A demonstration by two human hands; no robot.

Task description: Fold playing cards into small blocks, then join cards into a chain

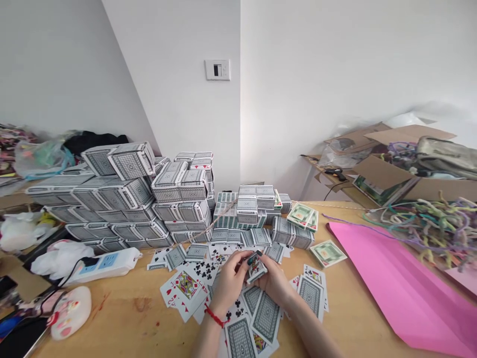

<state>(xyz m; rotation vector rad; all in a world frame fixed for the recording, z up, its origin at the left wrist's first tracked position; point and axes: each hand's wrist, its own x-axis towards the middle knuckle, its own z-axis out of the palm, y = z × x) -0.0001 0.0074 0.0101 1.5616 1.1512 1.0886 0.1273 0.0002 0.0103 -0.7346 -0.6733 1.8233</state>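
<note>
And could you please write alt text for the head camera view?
A person's left hand and right hand hold a small playing-card piece above loose cards on a wooden table. Behind are stacked card-patterned blocks, with a power strip at left and pink sheet at right.

I see the left hand point(235, 269) and right hand point(273, 277) closed around a deck point(257, 268), a picture side showing. Beneath and around them, loose cards point(241, 339) lie scattered on the table point(122, 323). Beyond, I make out packs point(130, 194) piled highest on the left, a power strip point(112, 263) before them, and a pink sheet point(395, 288) on the right.
</note>
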